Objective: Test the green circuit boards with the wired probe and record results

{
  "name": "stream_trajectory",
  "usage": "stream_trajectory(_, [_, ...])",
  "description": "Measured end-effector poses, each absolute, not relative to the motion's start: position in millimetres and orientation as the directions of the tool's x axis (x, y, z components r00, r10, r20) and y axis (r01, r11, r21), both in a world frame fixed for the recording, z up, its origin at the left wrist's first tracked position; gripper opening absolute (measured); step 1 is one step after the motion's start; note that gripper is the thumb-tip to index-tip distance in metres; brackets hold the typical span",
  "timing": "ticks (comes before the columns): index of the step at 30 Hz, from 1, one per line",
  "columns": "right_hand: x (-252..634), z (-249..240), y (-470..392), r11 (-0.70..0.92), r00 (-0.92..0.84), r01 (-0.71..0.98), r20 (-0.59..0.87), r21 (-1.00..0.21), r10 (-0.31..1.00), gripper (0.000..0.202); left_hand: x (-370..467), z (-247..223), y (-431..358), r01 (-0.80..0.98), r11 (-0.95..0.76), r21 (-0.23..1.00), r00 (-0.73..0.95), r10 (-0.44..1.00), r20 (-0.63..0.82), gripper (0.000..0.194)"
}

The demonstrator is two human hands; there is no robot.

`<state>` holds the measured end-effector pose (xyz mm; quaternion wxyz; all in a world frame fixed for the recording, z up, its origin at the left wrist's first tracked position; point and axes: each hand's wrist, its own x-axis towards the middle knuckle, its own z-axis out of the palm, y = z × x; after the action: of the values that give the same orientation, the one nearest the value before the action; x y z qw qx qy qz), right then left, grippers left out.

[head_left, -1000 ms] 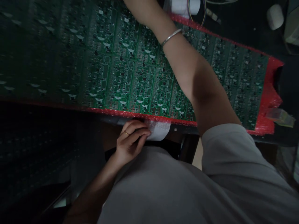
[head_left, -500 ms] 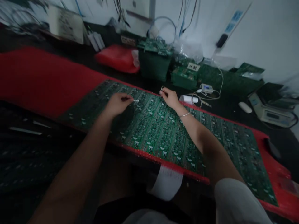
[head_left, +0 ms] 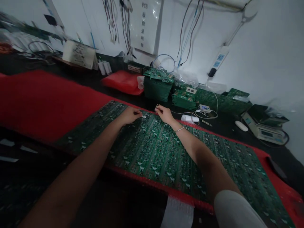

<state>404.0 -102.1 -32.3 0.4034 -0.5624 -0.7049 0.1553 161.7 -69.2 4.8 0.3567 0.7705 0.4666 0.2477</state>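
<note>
Red padding [head_left: 42, 101] carries green circuit boards [head_left: 154, 148]; left hand [head_left: 129, 114] pinches a small white label [head_left: 143, 116], right hand's [head_left: 164, 114] grip unclear.

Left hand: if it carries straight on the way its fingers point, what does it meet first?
The left hand, pinching a small white label, points right, toward the right hand. It would probably meet those fingers first, just above the circuit boards; depth is unclear.

Matt green circuit boards [head_left: 166, 152] with small shiny solder spots under both hands. Red bubble-textured plastic sheet [head_left: 47, 101] beneath and left of them. Thin polished metal bangle [head_left: 180, 129] at right wrist. White paper strip [head_left: 177, 213] nearside.
</note>
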Motion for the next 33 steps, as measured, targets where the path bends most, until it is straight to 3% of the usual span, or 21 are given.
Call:
stream_trajectory(11, [406.4,-34.5,-103.0,0.342,-0.083,0.671,0.392,-0.658,0.916,0.018,158.3,-7.2,-61.4,0.539,-0.278,0.795,0.428,0.903,0.025,0.018])
stream_trajectory(33, [409.1,-43.0,-98.6,0.366,-0.132,0.722,0.403,-0.586,0.906,0.018,181.2,6.1,-59.5,0.702,-0.423,0.573,0.528,0.849,-0.019,0.026])
